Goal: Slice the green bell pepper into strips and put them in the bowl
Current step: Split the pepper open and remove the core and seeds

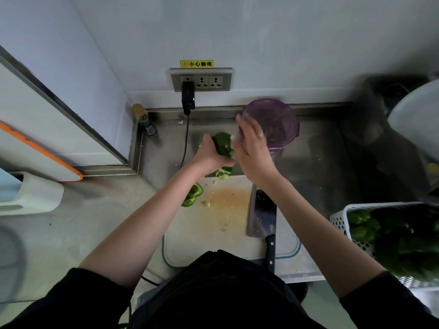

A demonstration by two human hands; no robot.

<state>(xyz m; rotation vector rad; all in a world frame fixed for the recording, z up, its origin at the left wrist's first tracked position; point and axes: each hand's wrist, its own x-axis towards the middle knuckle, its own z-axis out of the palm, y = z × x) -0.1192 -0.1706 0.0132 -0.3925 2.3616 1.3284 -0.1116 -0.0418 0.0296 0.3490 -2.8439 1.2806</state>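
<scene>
Two hands work above the cutting board [213, 236]: left hand [207, 154] grips a green pepper piece [222, 144], right hand [253, 148] flat-fingered beside it, bowl [282, 119] at one o'clock; loose seeds may scatter onto the counter.

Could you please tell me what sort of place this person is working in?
Probably a commercial kitchen prep corner: a stainless steel counter, a white plastic cutting board with a black-handled cleaver, and a white perforated basket of green peppers.
</scene>
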